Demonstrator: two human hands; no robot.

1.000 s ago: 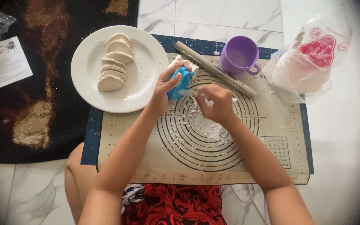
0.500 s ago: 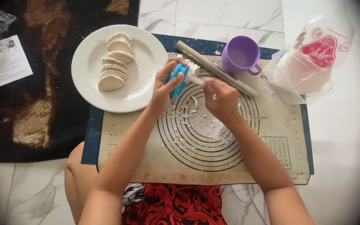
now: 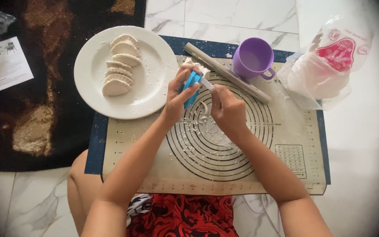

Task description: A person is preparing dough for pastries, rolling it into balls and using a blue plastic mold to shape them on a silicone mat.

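At left, a white plate (image 3: 154,74) carries folded dumplings (image 3: 119,66). Your left hand (image 3: 178,94) is closed around a blue dumpling press (image 3: 192,85) above the baking mat (image 3: 286,127); your right hand (image 3: 227,107) pinches its white edge. Beyond stands a purple cup (image 3: 253,59).

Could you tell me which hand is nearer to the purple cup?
Right. The right hand sits just below-left of the purple cup, beside the rolling pin; the left hand is farther left, gripping the blue press.
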